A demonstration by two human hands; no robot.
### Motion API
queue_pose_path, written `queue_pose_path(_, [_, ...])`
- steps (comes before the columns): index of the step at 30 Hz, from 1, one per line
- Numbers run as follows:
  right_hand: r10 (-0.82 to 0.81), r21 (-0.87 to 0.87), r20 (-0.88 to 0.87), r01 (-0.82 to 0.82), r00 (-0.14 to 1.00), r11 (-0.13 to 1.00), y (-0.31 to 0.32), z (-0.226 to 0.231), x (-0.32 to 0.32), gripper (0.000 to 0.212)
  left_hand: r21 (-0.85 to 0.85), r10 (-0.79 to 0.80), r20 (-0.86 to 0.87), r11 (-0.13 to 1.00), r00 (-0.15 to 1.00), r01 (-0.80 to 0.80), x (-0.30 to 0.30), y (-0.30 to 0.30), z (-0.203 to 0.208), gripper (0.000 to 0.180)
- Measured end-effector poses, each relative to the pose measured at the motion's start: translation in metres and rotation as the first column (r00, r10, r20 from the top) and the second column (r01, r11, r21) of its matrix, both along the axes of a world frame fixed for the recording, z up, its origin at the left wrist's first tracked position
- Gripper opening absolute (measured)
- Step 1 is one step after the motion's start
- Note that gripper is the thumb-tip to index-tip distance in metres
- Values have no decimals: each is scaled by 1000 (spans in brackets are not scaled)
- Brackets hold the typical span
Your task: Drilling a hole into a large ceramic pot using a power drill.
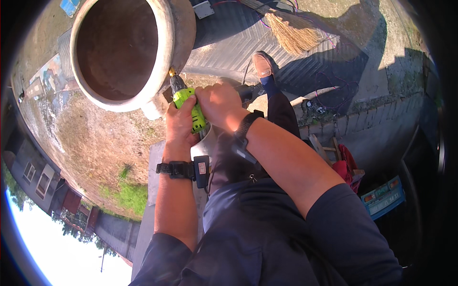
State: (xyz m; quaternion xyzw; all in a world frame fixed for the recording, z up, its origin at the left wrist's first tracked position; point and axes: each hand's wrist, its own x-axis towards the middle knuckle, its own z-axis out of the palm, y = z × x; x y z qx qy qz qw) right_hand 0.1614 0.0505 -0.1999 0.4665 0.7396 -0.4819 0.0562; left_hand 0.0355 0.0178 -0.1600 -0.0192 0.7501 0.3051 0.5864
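Ground of dry dirt and thin grass fills the view, and on it we count one large pale pot (164, 52), round, thick-rimmed and empty, its inside dark brown. Next in size comes one grey ribbed mat (229, 43) behind the pot, then one straw broom (293, 33) lying across the mat's far end. One brown shoe (262, 64) stands on the mat's near edge, at the end of a dark trouser leg.

We see one green drill (188, 102), its brass-coloured tip touching the pot's outer wall just under the rim. Both hands are on it. Our left hand (179, 126) wraps the green body from below, fingers closed around it. Our right hand (217, 102) covers the back of the drill from above, fingers curled tight over it. Each wrist carries one black strap, two in all. One blue crate (381, 198) sits at the lower right, well apart from the pot.
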Motion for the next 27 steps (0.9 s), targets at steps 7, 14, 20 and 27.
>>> queue_pose_path(7, [-20, 18, 1, 20, 1000, 1000, -2, 0, -1, 20, 0, -12, 0, 1000, 1000, 12, -1, 1, 1, 23])
queue_pose_path(14, [-15, 28, -13, 15, 1000, 999, -5, -4, -1, 21, -26, -5, -15, 1000, 1000, 4, 0, 2, 1, 29])
queue_pose_path(20, [-10, 25, 3, 10, 1000, 1000, -5, -3, -3, 20, -45, -21, -28, 999, 999, 20, 0, 3, 2, 32])
queue_pose_path(27, [37, 37, 46, -39, 998, 999, -5, -4, -4, 19, -42, -39, -54, 998, 998, 37, -2, 0, -3, 35])
